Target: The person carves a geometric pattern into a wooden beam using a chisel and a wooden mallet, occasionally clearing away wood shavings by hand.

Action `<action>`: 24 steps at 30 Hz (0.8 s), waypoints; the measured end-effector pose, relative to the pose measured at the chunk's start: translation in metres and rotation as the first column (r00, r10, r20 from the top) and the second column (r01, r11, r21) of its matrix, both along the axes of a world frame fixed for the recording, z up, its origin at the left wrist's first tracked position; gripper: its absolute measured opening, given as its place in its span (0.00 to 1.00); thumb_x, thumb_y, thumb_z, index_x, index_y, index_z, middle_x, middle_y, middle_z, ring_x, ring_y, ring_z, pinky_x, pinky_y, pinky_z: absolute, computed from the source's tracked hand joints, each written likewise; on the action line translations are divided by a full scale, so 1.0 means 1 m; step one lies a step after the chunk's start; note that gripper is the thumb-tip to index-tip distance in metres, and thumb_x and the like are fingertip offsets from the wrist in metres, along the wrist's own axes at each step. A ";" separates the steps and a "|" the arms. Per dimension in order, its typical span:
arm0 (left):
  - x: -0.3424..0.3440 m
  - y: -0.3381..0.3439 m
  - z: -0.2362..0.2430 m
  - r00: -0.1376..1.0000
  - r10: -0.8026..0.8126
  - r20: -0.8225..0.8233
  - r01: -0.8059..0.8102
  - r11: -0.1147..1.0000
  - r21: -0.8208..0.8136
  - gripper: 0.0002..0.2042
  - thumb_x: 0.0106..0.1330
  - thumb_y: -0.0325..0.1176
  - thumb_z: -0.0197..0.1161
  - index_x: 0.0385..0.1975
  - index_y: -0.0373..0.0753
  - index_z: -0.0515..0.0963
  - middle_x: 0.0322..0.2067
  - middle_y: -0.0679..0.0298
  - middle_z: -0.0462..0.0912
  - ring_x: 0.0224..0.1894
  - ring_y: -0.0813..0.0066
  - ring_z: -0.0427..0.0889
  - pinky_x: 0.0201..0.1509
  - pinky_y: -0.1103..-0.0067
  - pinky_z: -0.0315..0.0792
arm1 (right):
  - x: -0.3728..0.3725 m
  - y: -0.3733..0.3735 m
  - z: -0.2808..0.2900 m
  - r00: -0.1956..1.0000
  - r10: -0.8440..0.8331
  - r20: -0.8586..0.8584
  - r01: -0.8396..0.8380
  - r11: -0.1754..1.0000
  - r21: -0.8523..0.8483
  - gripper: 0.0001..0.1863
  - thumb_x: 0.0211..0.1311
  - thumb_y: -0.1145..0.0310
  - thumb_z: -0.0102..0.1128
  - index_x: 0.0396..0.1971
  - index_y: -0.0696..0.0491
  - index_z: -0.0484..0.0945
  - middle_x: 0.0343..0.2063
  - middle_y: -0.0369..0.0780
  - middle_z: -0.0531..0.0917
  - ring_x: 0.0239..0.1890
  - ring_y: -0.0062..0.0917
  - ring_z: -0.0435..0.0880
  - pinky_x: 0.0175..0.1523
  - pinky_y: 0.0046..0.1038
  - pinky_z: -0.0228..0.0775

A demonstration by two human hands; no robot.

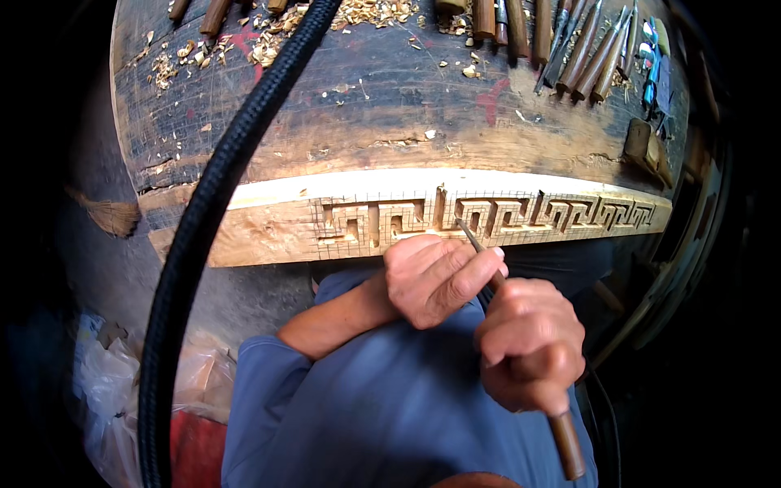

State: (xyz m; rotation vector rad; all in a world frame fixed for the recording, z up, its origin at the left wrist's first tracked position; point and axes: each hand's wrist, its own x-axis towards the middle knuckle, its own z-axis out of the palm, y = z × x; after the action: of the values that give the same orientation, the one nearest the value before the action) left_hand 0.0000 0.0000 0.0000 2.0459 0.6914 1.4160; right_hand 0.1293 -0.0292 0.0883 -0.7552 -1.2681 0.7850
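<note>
1. Plainly, my right hand (533, 337) is closed around the chisel (567, 447) by its wooden handle; my left hand (435, 281) meets the shank, but whether it pinches I cannot tell.
2. The chisel slants in from my side of the carved board (268, 233), tip at its patterned face.
3. I judge it stiff and fairly light; its smooth handle might slip, so mid-handle suits my grip.
4. The board looks heavy and rigid, its thin ridges fragile; I'd hold its plain end, left of the pattern.
</note>
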 end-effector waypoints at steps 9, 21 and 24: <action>0.001 -0.021 0.016 0.997 -0.072 0.010 0.073 0.995 -0.074 0.21 0.70 0.32 0.81 0.57 0.31 0.83 0.33 0.63 0.90 0.27 0.75 0.89 0.23 0.78 0.76 | 0.032 0.001 0.033 0.923 0.370 0.103 -0.363 0.928 -0.081 0.36 0.86 0.44 0.62 0.15 0.49 0.68 0.17 0.41 0.83 0.11 0.23 0.76 0.16 0.22 0.56; 0.005 -0.022 0.018 0.999 -0.040 0.008 0.041 0.991 -0.126 0.22 0.72 0.31 0.80 0.61 0.29 0.81 0.37 0.61 0.92 0.29 0.75 0.90 0.24 0.79 0.77 | 0.019 0.004 0.032 0.973 0.221 0.060 -0.213 0.970 -0.115 0.37 0.89 0.45 0.56 0.14 0.49 0.66 0.14 0.38 0.81 0.09 0.21 0.73 0.16 0.21 0.53; 0.005 -0.021 0.020 1.000 -0.026 -0.008 0.024 0.992 -0.123 0.22 0.72 0.31 0.81 0.61 0.30 0.81 0.36 0.62 0.91 0.28 0.76 0.90 0.24 0.79 0.77 | 0.019 0.007 0.031 0.973 0.221 0.069 -0.212 0.970 -0.121 0.36 0.90 0.47 0.54 0.14 0.49 0.67 0.14 0.38 0.81 0.09 0.20 0.73 0.16 0.21 0.53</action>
State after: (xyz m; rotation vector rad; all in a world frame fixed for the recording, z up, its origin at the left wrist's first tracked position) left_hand 0.0046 -0.0210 0.0195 1.9603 0.7356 1.3178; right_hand 0.1486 -0.0222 0.1194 -0.7535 -1.4049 1.0193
